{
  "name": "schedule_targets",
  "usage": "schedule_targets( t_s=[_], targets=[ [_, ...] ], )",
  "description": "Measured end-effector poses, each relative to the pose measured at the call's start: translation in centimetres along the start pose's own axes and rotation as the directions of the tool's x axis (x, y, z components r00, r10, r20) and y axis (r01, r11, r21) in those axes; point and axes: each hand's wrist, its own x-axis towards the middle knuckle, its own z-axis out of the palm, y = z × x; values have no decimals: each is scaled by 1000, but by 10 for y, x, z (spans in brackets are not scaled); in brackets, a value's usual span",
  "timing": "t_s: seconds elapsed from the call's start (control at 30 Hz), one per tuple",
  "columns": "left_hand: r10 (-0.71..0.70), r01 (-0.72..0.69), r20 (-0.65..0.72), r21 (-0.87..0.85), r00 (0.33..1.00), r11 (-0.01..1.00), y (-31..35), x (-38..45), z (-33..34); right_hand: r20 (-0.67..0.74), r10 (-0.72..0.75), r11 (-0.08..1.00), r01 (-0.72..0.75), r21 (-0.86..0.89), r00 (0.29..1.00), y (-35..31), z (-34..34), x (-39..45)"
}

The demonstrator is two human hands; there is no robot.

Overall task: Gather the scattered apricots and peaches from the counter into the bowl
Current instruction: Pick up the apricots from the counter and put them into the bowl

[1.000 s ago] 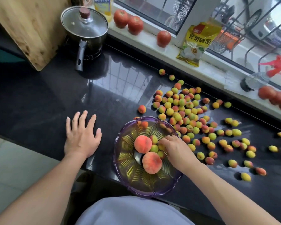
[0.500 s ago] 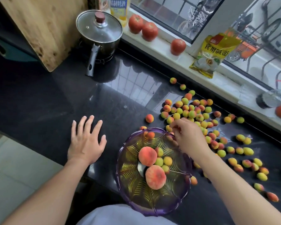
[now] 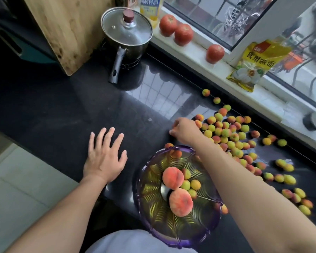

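A purple glass bowl (image 3: 141, 181) sits at the counter's near edge. It holds two peaches (image 3: 172, 178) and several small apricots (image 3: 195, 184). Many more apricots (image 3: 226, 134) lie scattered on the black counter (image 3: 80, 110) to the right and behind the bowl. My right hand (image 3: 184, 131) reaches past the bowl to the left edge of that pile. Its fingers curl down over a lone apricot that they hide. My left hand (image 3: 106, 159) rests flat on the counter left of the bowl, fingers spread.
A lidded pot (image 3: 127, 31) with a long handle stands at the back, beside a leaning wooden cutting board (image 3: 66, 30). Three tomatoes (image 3: 183, 34), a yellow packet (image 3: 254, 64) and a bottle (image 3: 150, 6) stand on the white windowsill. The counter edge drops to floor tiles at the near left.
My right hand left the bowl and moved away from me to the pile's left edge, covering the lone apricot there. The left hand stayed flat. The view shifted left.
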Motion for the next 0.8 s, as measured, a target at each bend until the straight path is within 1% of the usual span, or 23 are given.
schedule_targets(
  t_s=[0.07, 0.13, 0.17, 0.2, 0.23, 0.3, 0.43, 0.5, 0.53, 0.6, 0.67, 0.7, 0.77, 0.8],
  targets=[
    [0, 0, -2, 6, 1000, 1000, 0, 0, 0, -157, -5, 977, 38, 208, 988, 2, -14, -22],
    [0, 0, 0, 6, 1000, 1000, 1, -1, -1, -288, 11, 912, 109, 396, 957, 6, -30, -56],
    [-2, 2, 0, 5, 1000, 1000, 1, -1, -1, -326, 4, 879, 152, 452, 945, 9, -37, -75],
    [-2, 2, -3, 5, 1000, 1000, 1, -2, -1, -350, -12, 864, 186, 467, 937, 15, -42, -97],
    [-3, 3, -5, 4, 1000, 1000, 2, -2, -1, -355, -29, 868, 199, 455, 935, 23, -43, -118],
    [-6, 6, -7, 0, 1000, 1000, 3, -2, -2, -315, -28, 889, 168, 427, 949, 43, -33, -155],
    [-9, 9, -18, -10, 1000, 1000, 4, -3, -2, -136, 18, 903, 42, 427, 990, 84, 13, -206],
    [-16, 16, -17, -11, 1000, 1000, 4, -3, -3, -64, 13, 922, 13, 386, 998, 94, 29, -216],
    [-17, 17, -15, -10, 1000, 1000, 4, -3, -3, -51, 14, 933, 5, 359, 999, 96, 33, -218],
    [-16, 16, -13, -6, 1000, 1000, 4, -4, -3, -88, 26, 963, -1, 270, 996, 97, 36, -214],
    [-14, 14, -10, -2, 1000, 1000, 4, -4, -3, -155, 3, 994, 14, 112, 988, 94, 38, -206],
    [-16, 16, -8, -1, 1000, 1000, 4, -4, -4, -180, -47, 999, 51, 15, 982, 91, 39, -200],
    [-21, 21, -3, 4, 1000, 1000, 4, -3, -5, -174, -171, 973, 138, -186, 970, 87, 42, -187],
    [-23, 23, 2, 4, 1000, 1000, 3, -3, -5, -156, -203, 954, 160, -252, 967, 85, 43, -180]
  ],
)
